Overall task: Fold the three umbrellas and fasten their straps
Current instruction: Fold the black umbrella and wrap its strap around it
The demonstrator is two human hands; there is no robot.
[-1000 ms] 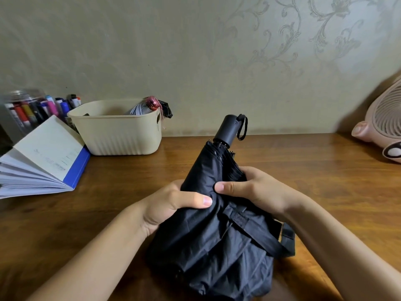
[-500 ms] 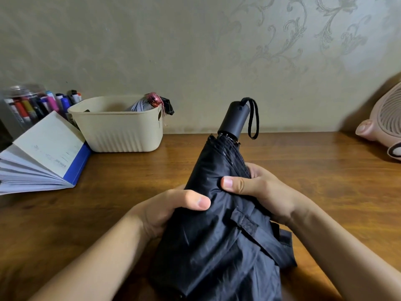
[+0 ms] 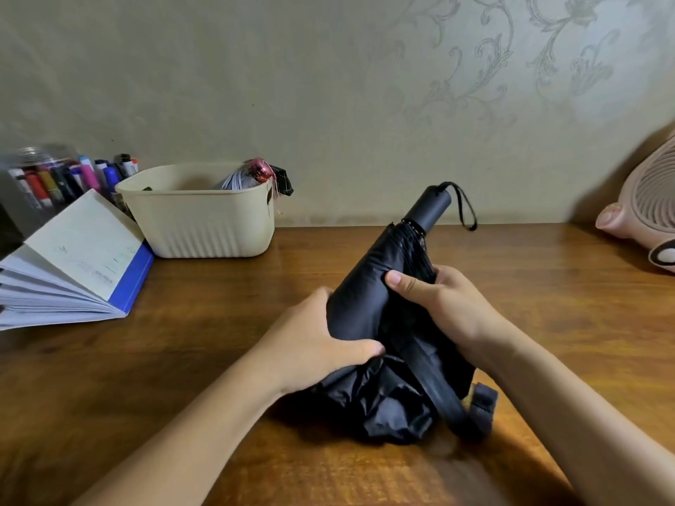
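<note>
Umbrella (image 3: pixel 365 297): canopy mid-roll, strap (image 3: pixel 438 388) not yet fastened.
Held low over the bench (image 3: pixel 219 323) at centre, handle (image 3: pixel 431 210) tilted toward 1 o'clock. Left hand (image 3: pixel 314 345): fingers clamped on the bunched cloth at 7 o'clock. Right hand (image 3: pixel 445 304): thumb across the canopy, fingers wrapped round the ribs. Change over the last second: the canopy has turned in the grip, so a smooth panel now faces up, and the strap has swung from the front to the 5 o'clock side, its tab hanging loose by the right forearm. The lower cloth is still loose and crumpled. Judgement: more rolling is needed before the strap can close. Basket (image 3: pixel 204 228) at 10 o'clock holds what is probably another umbrella.
</note>
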